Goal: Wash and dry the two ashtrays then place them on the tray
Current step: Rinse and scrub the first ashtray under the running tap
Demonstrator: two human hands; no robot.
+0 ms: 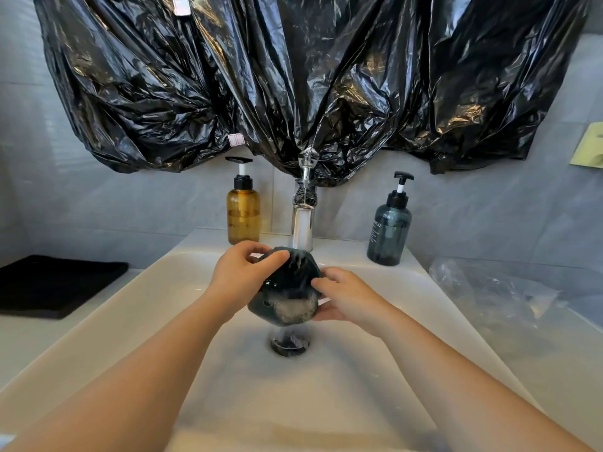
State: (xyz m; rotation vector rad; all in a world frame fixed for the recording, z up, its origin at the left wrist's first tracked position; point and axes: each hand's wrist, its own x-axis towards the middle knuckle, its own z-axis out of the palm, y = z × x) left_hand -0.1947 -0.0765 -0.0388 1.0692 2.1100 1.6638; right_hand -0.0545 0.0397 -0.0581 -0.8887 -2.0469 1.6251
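A dark green ashtray (287, 288) is held tilted over the white sink (137, 308), right under the chrome tap (302, 223). Water runs over it and foams in its lower part. My left hand (241, 275) grips the ashtray's upper left rim, thumb on the top edge. On the ashtray's right side my right hand (346, 295) holds it, fingers touching the inside. A black tray (49, 285) lies flat on the counter at the left. I see only one ashtray.
An amber pump bottle (243, 210) stands left of the tap and a dark blue one (390, 230) right of it. Crumpled clear plastic (489, 288) lies on the right counter. Black plastic sheeting (293, 76) hangs on the wall above. The drain (289, 344) is below the ashtray.
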